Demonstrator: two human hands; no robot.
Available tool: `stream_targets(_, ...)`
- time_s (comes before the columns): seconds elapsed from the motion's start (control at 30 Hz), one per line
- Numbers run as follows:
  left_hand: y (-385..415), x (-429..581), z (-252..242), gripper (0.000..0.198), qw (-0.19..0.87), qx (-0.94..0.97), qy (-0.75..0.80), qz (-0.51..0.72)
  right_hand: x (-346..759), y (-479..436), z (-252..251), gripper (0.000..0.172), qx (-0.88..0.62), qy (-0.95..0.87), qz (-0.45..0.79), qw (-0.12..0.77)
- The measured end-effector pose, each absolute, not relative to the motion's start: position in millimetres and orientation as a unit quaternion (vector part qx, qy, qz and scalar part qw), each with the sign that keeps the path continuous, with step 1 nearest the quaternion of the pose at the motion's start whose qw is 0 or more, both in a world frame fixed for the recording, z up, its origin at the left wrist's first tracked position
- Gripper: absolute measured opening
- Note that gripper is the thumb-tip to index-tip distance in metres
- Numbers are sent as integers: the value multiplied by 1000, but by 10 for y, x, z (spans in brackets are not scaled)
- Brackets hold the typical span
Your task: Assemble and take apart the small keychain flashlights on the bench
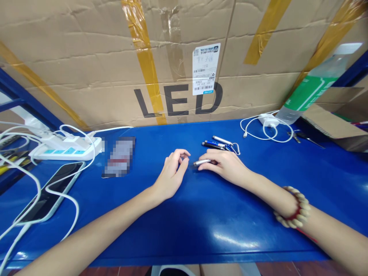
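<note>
My right hand (227, 165) lies on the blue table (201, 222), fingers closed around a silver penlight (200, 162) whose tip points toward my left hand (171, 174). The left hand rests just beside it, fingers curled, thumb and forefinger nearly meeting; whether they pinch anything, I cannot tell. Two more penlights (218, 143) lie just behind my right hand, before a cardboard box (86, 69).

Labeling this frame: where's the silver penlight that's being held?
Head view, mid-frame: silver penlight in the right hand, tip toward the left hand, just nearer than two loose penlights.
</note>
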State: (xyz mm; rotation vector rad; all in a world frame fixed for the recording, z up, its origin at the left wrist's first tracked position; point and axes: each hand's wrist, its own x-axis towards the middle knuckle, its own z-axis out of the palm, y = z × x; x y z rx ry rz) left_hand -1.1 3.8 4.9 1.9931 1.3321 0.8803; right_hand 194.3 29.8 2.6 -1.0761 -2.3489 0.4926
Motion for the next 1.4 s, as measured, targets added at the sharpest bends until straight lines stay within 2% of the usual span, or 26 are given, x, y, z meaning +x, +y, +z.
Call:
stream_targets(0.97, 45, -8, 65, 19, 298, 750, 497, 318, 1953, 292, 31, 29, -404, -861, 157, 267)
stream_targets(1.4, 50, -8, 53, 20, 293, 753, 496, 320, 1955, 297, 42, 23, -403, -860, 141, 279)
